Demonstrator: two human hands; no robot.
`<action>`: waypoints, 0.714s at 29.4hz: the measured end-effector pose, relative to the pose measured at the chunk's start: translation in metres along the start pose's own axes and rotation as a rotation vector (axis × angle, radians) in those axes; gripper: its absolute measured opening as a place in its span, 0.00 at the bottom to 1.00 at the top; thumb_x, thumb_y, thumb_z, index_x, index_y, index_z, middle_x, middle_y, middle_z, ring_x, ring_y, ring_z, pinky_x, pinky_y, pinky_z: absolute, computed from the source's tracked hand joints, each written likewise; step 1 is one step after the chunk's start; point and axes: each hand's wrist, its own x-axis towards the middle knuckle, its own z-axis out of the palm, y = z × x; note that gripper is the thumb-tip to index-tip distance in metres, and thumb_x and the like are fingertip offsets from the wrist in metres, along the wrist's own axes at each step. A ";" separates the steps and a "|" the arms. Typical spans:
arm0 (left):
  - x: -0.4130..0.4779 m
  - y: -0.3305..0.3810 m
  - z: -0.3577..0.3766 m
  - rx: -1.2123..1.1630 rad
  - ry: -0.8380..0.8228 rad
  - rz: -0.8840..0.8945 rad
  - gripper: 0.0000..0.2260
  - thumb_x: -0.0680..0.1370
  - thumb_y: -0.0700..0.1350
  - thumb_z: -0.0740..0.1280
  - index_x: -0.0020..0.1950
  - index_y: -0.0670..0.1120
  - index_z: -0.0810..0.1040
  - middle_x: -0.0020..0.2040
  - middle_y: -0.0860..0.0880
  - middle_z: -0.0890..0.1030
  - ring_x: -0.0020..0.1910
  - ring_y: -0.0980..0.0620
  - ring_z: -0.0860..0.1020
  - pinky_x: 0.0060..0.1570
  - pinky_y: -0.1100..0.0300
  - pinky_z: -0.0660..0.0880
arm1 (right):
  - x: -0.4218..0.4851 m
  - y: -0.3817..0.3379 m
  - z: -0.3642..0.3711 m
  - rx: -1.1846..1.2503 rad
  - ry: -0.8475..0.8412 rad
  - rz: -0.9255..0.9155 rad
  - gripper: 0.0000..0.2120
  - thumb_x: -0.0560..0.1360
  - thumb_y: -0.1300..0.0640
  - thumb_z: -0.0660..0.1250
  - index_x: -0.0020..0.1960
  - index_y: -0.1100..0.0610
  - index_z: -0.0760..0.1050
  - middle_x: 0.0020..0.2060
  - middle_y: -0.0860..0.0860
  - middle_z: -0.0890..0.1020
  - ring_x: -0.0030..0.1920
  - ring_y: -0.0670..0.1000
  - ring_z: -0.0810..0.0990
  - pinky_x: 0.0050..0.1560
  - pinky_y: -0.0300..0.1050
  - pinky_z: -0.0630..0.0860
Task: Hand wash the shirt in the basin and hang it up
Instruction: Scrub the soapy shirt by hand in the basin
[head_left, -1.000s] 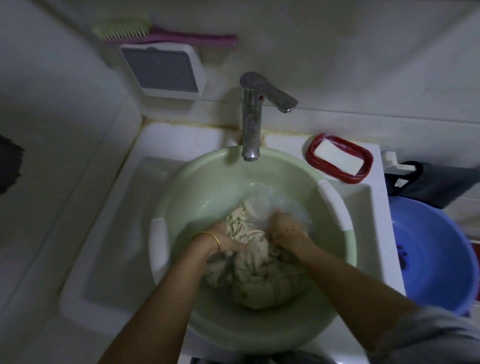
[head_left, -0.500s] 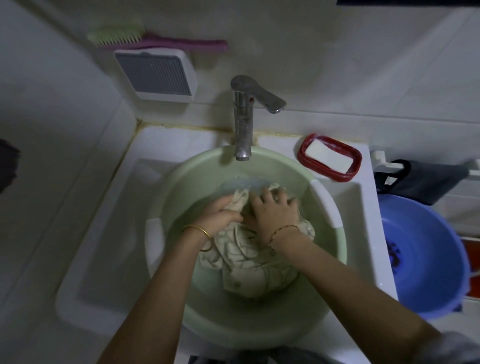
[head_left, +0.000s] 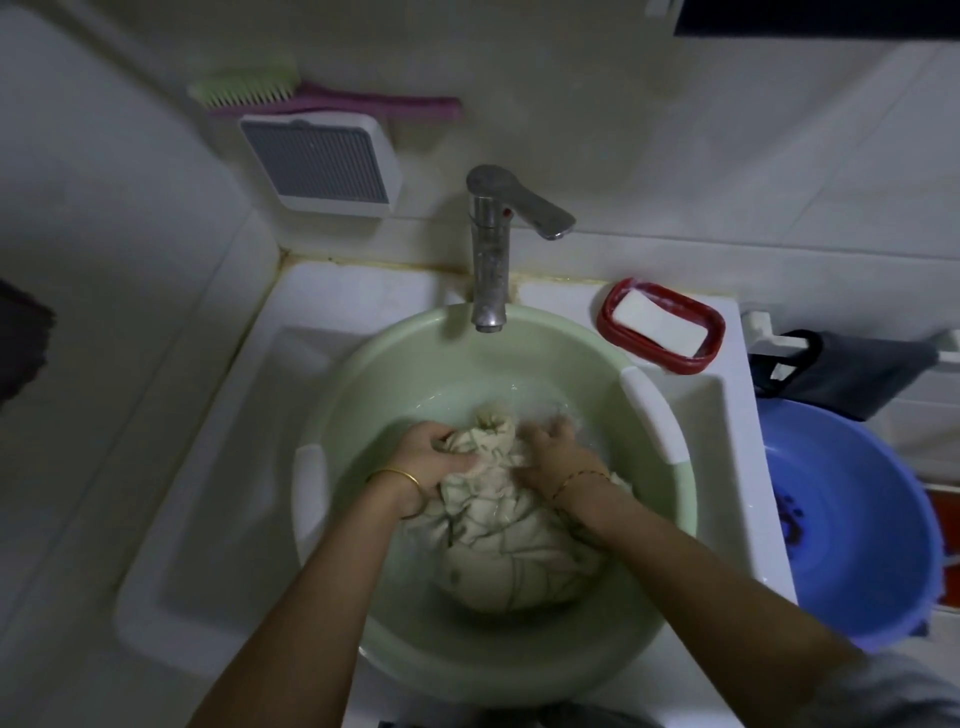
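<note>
The shirt (head_left: 511, 551), pale cream with thin dark lines, lies bunched and wet in the green basin (head_left: 410, 364), toward the side nearest the person; one twisted fold of it rises between the two hands. The left hand (head_left: 431, 462) has its fingers curled round that fold and grips it from the left; a gold bangle (head_left: 396, 475) sits on its wrist. The right hand (head_left: 556, 454) presses into the cloth from the right with its fingers bent; their tips are partly under the water, so it seems to be gripping the shirt, though the view there is dim; a thin bracelet (head_left: 577, 479) circles that wrist. Shallow water shows in the basin beyond the hands.

The basin stands in a white sink (head_left: 208, 467), under the spout of a metal tap (head_left: 488, 260). On the sink's back right corner is a red soap dish (head_left: 605, 317) with a white bar of soap (head_left: 655, 326) in it. On the wall behind hangs a white box with a grille (head_left: 322, 161); a pink-handled brush (head_left: 332, 101) with green bristles rests on top of it. Just right of the sink is a blue basin (head_left: 857, 519); a dark cloth (head_left: 852, 374) hangs above it.
</note>
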 end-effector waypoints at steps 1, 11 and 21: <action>-0.001 0.000 -0.004 -0.053 0.004 -0.005 0.08 0.71 0.35 0.72 0.48 0.39 0.77 0.39 0.43 0.78 0.30 0.53 0.78 0.29 0.64 0.74 | -0.002 0.003 -0.003 -0.002 0.022 -0.026 0.23 0.79 0.52 0.58 0.73 0.47 0.59 0.75 0.58 0.50 0.69 0.62 0.66 0.68 0.55 0.67; -0.002 0.021 -0.024 -0.255 0.307 0.153 0.13 0.64 0.54 0.69 0.37 0.45 0.75 0.40 0.43 0.80 0.43 0.45 0.80 0.47 0.45 0.76 | -0.060 0.000 -0.049 -0.052 0.425 -0.111 0.16 0.81 0.50 0.53 0.61 0.55 0.74 0.59 0.54 0.75 0.62 0.59 0.70 0.60 0.51 0.70; -0.021 0.054 -0.028 0.801 0.473 0.675 0.23 0.71 0.47 0.72 0.63 0.44 0.72 0.56 0.41 0.75 0.54 0.40 0.74 0.56 0.49 0.70 | -0.060 -0.015 -0.042 -0.243 0.377 -0.034 0.18 0.74 0.57 0.62 0.62 0.54 0.65 0.57 0.55 0.71 0.58 0.59 0.72 0.59 0.55 0.70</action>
